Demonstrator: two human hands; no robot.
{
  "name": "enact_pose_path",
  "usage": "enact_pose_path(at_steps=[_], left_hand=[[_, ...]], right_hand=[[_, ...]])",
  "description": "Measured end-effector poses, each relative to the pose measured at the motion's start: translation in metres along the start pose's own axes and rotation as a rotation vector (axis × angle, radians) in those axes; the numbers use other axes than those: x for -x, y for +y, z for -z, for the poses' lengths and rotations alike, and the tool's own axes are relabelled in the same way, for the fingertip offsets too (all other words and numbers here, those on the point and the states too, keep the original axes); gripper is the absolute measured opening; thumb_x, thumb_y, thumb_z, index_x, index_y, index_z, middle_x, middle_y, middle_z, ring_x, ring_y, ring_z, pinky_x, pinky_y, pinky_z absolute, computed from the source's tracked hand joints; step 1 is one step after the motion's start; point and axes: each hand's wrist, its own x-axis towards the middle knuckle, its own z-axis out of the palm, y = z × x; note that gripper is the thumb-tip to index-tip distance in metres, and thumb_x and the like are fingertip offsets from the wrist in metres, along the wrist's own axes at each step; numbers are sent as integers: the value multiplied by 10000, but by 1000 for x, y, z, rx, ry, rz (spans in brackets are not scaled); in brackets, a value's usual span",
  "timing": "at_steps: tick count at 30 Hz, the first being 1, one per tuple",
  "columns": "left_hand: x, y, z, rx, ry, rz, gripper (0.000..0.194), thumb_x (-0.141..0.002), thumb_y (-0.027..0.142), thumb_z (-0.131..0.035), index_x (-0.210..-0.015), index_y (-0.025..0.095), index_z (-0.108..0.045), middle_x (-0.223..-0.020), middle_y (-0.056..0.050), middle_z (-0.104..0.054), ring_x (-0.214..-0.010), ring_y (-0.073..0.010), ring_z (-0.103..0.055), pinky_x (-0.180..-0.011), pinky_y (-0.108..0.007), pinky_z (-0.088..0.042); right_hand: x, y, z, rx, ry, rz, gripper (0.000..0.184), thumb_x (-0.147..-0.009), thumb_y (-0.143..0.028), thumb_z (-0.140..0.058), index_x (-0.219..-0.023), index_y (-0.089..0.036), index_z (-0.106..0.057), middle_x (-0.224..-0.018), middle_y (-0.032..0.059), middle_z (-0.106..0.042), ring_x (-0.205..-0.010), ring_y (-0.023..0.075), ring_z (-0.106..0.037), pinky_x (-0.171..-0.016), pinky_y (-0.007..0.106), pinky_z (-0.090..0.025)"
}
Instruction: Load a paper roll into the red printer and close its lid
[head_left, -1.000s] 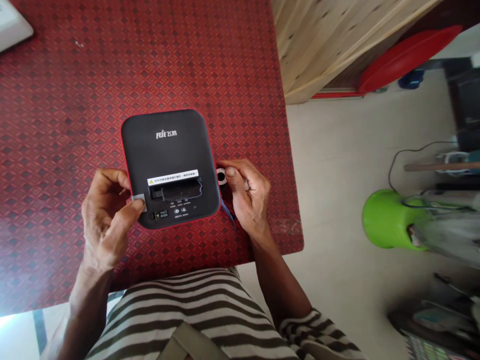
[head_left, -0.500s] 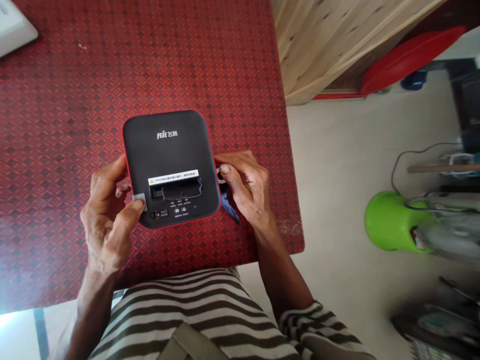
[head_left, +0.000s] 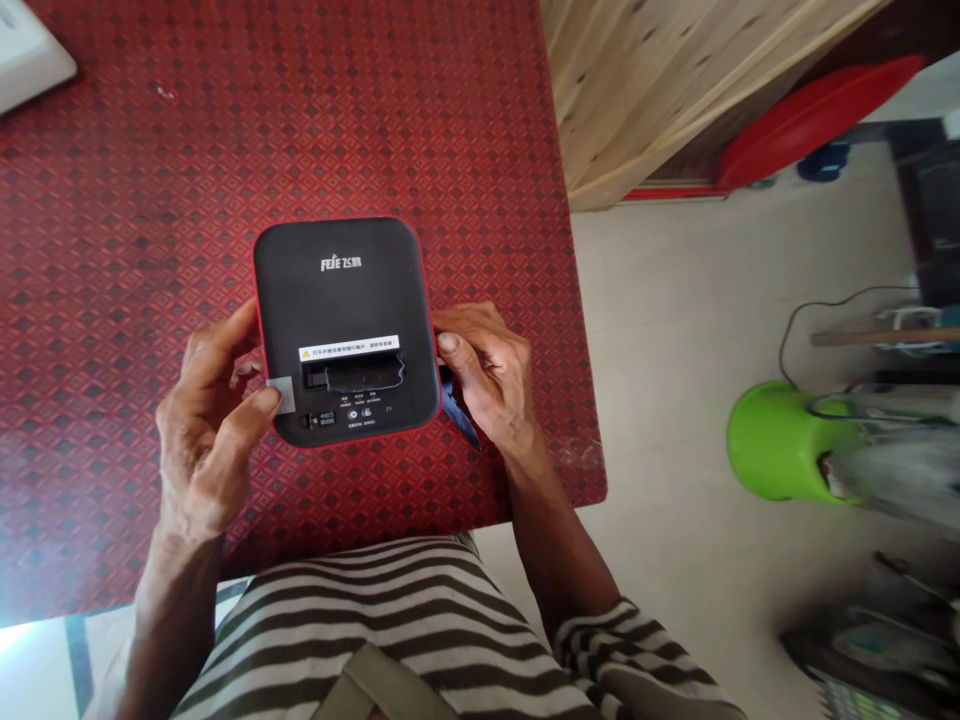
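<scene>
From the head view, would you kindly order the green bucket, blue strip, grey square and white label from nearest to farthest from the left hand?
From the left hand:
1. Grey square, at the thumb
2. White label, on the device
3. Blue strip, right of the device
4. Green bucket, far right

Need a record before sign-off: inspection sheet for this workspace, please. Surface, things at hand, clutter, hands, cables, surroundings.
Surface: red patterned table, small pale marks on top.
Things at hand: black device, red-edged; grey square at its left edge; dark blue strip on its right.
Clutter: white object, far left corner, partly out of view.
Hands: left, thumb on the grey square; right, beside the device; grips unclear.
Cables: dark cable over floor; at device, nothing seen.
Surroundings: green bucket, right.
</scene>
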Motion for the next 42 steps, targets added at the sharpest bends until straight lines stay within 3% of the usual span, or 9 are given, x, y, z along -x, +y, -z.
enact_pose_path(at_steps=[5,8,19,27,30,34,37,39,42], left_hand=[[1,4,3,28,-37,33,533,-823,286,-755,-1349,253,-676,-1078,-57,-686,-903,-173,-621,-749,-294,-513],[2,6,1,81,-32,43,492,-823,254,-749,-1312,243,-695,-973,-39,-636,-815,-146,-569,-669,-272,-467],[3,13,-10,198,-20,144,493,-817,171,-667,-1298,283,-664,-997,-25,-597,-867,-149,-533,-747,-268,-442],[5,10,-10,154,-10,167,530,-808,187,-660,-1320,324,-666,-985,-24,-569,-837,-154,-516,-708,-292,-422],[5,12,-5,140,-16,194,526,-797,251,-698,-1316,330,-683,-997,-34,-585,-818,-164,-522,-694,-317,-423],[-10,10,4,119,38,167,352,-822,320,-662,-1158,314,-763,-938,-44,-605,-768,-172,-522,-663,-341,-385],[-36,-4,7,62,90,23,275,-895,351,-610,-1113,284,-764,-818,-26,-586,-697,-152,-516,-642,-326,-356],[-55,-17,4,30,115,-71,278,-934,386,-607,-1121,236,-748,-833,-25,-606,-670,-129,-524,-624,-305,-376],[-72,-33,-5,30,133,-152,380,-986,485,-562,-1149,177,-713,-903,-51,-634,-678,-112,-538,-608,-279,-407]], right_hand=[[3,7,-1,-26,10,-36,260,-1045,-397,-551,-1087,-291,-784,-1061,12,-811,-1015,195,-739,-984,427,-524],[5,10,-1,-56,54,-61,255,-1034,-406,-574,-1101,-275,-782,-1049,24,-809,-1016,198,-740,-993,432,-520],[9,8,-1,-101,100,-118,237,-1023,-429,-590,-1094,-301,-777,-1038,2,-798,-992,194,-705,-952,422,-525],[8,6,-1,-94,111,-105,226,-1021,-406,-593,-1086,-284,-772,-1033,10,-792,-977,190,-710,-920,404,-543],[3,-3,5,-13,135,-50,204,-1013,-376,-609,-1083,-269,-767,-1035,18,-793,-971,192,-715,-919,412,-552],[-11,-27,16,198,159,128,143,-994,-264,-643,-1072,-266,-762,-1014,18,-798,-946,192,-721,-901,415,-562],[-30,-49,14,340,26,276,171,-1016,-203,-598,-1072,-249,-753,-1048,15,-799,-938,177,-720,-910,393,-565],[-45,-62,5,477,-175,321,203,-1034,-189,-555,-1037,-213,-756,-1061,27,-792,-960,180,-709,-910,362,-564],[-69,-80,-16,696,-511,250,259,-1049,-173,-498,-1026,-187,-756,-1029,48,-772,-946,206,-715,-811,339,-561]])
